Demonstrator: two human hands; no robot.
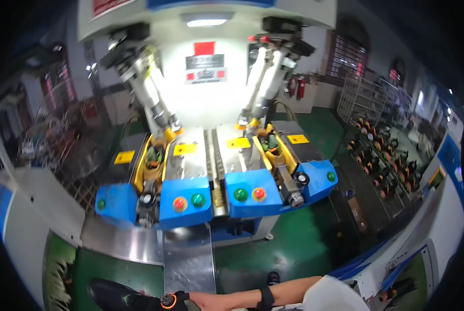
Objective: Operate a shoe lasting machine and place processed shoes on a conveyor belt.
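My right forearm reaches in from the lower right, with a white sleeve and a black band on it. At the lower edge my right hand [203,300] is closed at one end of a black shoe [113,295], whose toe points left. An orange ring and a dark round piece show at the shoe's opening, and a small green mark is on its side. The lower edge cuts off part of the hand and the shoe. My left hand is not in view. Ahead stands a two-station machine [190,155], with a dark and green shaped piece between yellow side plates at each station.
Blue control boxes [185,215] with red and green buttons front the machine. A metal shelf [189,259] juts toward me. On the right, a rack [377,202] bears several black and orange shoes. White machine panels [35,207] stand at left and lower right over a green floor [294,243].
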